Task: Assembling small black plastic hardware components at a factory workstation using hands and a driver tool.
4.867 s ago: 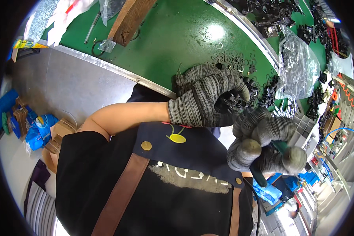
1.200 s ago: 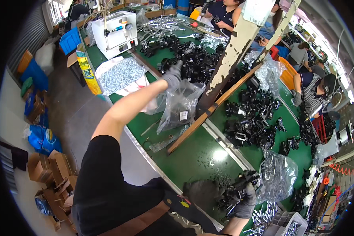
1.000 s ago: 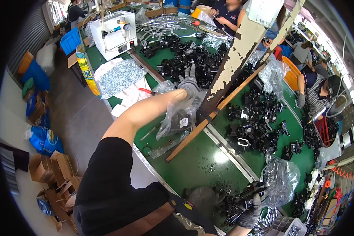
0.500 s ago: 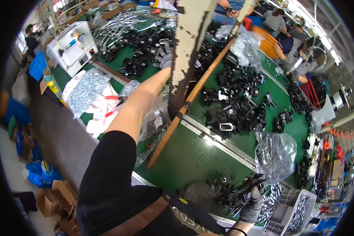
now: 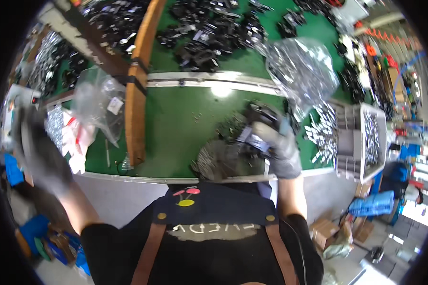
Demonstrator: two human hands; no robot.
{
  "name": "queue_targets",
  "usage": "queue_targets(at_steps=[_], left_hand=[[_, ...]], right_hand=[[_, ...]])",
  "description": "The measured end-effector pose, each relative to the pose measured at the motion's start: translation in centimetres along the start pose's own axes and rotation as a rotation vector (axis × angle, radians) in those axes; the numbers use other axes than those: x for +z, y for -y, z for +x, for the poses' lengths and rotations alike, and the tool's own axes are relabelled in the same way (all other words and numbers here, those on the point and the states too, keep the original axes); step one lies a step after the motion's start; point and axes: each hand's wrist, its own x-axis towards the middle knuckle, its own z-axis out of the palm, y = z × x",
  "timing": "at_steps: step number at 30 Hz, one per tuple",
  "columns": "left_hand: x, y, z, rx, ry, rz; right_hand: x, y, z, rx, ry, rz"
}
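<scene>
My right hand (image 5: 283,149), in a grey glove, is closed around a black metal part (image 5: 264,116) above the near edge of the green table. The part's exact kind is blurred. Beneath and left of it lie a heap of small dark pieces (image 5: 230,124) and a round, greyish see-through item (image 5: 214,159). My left hand (image 5: 43,152), also gloved in grey, is raised at the far left, beside a white cloth (image 5: 78,140) with red on it. Motion smears its fingers, and no held thing shows there.
A wooden bar (image 5: 137,104) stands left of centre, strapped to a peeling post (image 5: 85,40). Black parts (image 5: 204,35) are piled beyond the metal rail (image 5: 214,81). Clear plastic bags (image 5: 302,71) lie at the right and left. A grey crate (image 5: 349,142) stands by loose silvery pieces (image 5: 322,130).
My view has turned toward the near table edge. My left hand has come back from the far pile of black parts to the left side. My right hand still holds a black part.
</scene>
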Motion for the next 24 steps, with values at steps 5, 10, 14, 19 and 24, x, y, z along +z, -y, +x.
queue_targets(at_steps=[5, 10, 14, 19, 24], left_hand=[[9.3, -3.0, -16.5, 0.044, 0.582, 0.085], [11.5, 8.9, -24.7, -0.541, 0.89, -0.968], [15.5, 2.3, -26.3, -0.761, 0.638, -0.642], [16.8, 1.9, -27.6, -0.945, 0.606, -0.794], [16.6, 3.8, -27.4, -0.818, 0.738, -0.577]], right_hand=[[4.3, -3.0, -0.6, -0.307, 0.135, -0.309], [3.7, -3.0, -3.8, -0.578, 0.047, -0.248], [-5.7, -2.6, -5.1, -0.537, -0.162, -0.793], [-19.8, -2.5, -1.2, -0.318, -0.419, -1.686], [-23.9, -3.2, 2.3, -0.115, -0.046, -2.173]])
